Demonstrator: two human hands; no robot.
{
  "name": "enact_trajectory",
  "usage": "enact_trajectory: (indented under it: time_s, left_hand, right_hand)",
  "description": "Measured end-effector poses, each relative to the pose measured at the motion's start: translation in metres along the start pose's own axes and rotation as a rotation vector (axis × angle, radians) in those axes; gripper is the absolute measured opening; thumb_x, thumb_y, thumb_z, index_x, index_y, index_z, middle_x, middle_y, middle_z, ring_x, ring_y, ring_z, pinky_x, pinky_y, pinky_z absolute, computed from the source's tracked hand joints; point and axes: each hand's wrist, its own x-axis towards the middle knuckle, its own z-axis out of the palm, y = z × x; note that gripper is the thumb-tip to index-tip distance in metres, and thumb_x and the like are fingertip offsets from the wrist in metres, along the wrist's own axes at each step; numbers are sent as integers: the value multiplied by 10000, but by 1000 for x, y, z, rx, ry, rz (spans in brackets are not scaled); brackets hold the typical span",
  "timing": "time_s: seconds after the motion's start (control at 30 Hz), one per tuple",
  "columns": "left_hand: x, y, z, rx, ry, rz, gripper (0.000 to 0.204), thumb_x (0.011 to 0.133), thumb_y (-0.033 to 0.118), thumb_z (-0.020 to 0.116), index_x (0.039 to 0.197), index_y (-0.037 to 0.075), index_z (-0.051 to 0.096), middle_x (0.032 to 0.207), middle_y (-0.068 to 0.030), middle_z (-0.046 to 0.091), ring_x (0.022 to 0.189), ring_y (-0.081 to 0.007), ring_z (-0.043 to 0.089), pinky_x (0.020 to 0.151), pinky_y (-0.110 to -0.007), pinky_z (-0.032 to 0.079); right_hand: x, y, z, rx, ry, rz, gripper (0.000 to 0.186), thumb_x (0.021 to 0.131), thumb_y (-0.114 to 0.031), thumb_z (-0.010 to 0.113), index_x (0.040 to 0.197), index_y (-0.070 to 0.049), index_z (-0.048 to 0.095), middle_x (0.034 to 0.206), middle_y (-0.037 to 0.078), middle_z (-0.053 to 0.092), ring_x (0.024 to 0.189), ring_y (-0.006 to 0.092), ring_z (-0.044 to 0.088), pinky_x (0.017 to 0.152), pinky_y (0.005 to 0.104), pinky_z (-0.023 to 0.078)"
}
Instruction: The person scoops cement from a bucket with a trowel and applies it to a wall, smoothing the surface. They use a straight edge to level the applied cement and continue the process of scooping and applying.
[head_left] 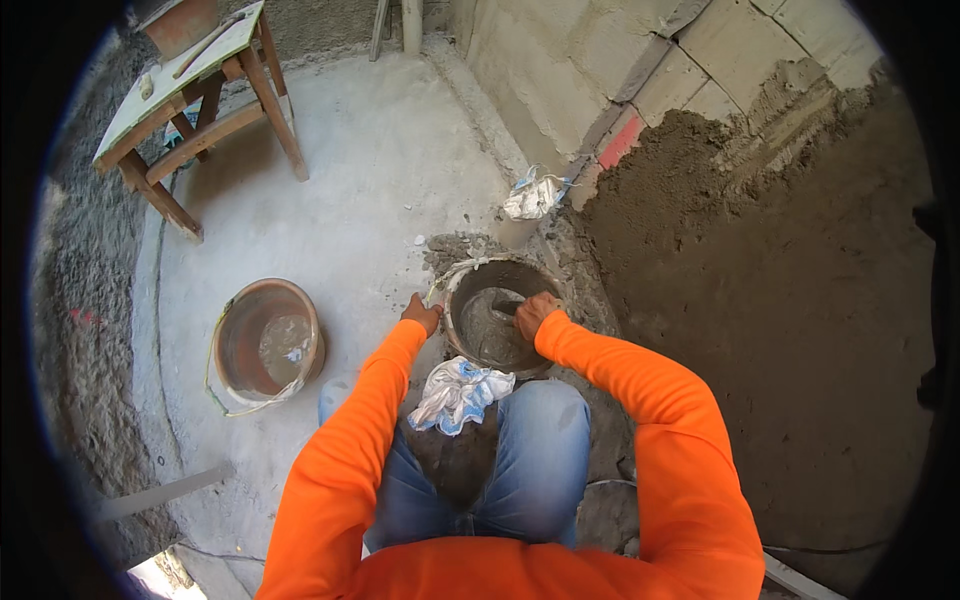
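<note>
In front of my knees stands a mortar-smeared bucket (551, 362) with grey wet mix inside. My left hand (422, 315) is closed at its left rim, beside the pale rope handle (436, 288); its fingertips are partly hidden. My right hand (537, 315) reaches over the right rim and is closed round a dark tool (507, 307) that looks like a trowel, low inside the bucket. Most of that tool is hidden by the hand. A crumpled white and blue sack piece (460, 395) lies between my knees, close to the bucket's near side.
A second brown bucket (228, 350) with some grey residue stands to the left. A wooden table (165, 92) with tools is at the far left. Beyond my bucket, a pipe stub (515, 232) is capped with a white bag (535, 196). Wet plaster (770, 290) covers the right wall.
</note>
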Motion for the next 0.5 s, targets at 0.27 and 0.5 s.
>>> enact_trajectory:
  time_s: [0.27,0.5]
  left_hand:
    - [9,-25,19,-310,-313,-109,550,925,118,683,1385,217,398,1079,-126,667,898,-251,698,621,-413,601]
    - [-7,-3,12,-392,-292,-139,641,819,-92,710,1331,210,471,1046,-102,672,891,-247,696,659,-400,622]
  right_hand:
    - [-8,51,-36,-430,429,252,217,896,-295,558,897,-158,725,851,77,686,792,285,684,658,475,473]
    - [-20,38,-53,-305,-241,-20,207,898,-268,571,1008,-174,718,863,47,692,776,277,692,577,480,457]
